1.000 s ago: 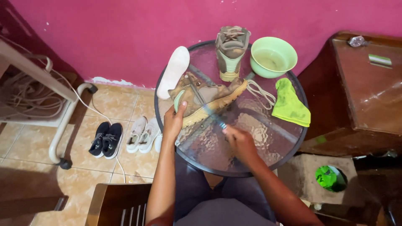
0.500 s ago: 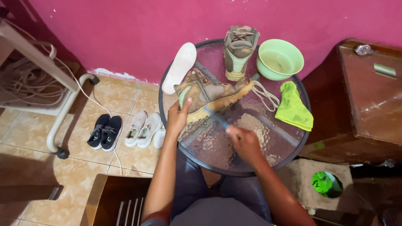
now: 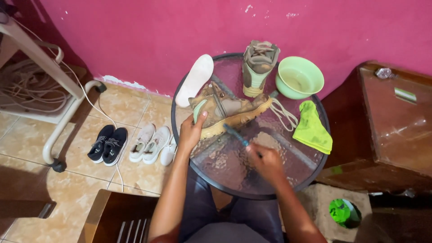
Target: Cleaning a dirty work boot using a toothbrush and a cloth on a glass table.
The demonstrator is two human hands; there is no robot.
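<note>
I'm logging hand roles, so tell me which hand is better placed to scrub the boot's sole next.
Right. The right hand holds the brush, bristle end near the sole of the boot lying on its side. The left hand grips that boot's heel end, steadying it.

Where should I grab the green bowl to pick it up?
Grab the green bowl by its rim, on the side nearest you, coming from above. It stands upright and open, seemingly with water inside, so lift it level. The upright boot crowds its left side and the wall is behind it.

Glossy textured glass table (image 3: 288, 173), matt tan fabric boot (image 3: 231, 110), smooth green plastic bowl (image 3: 300, 77), soft cloth (image 3: 311, 127).
</note>
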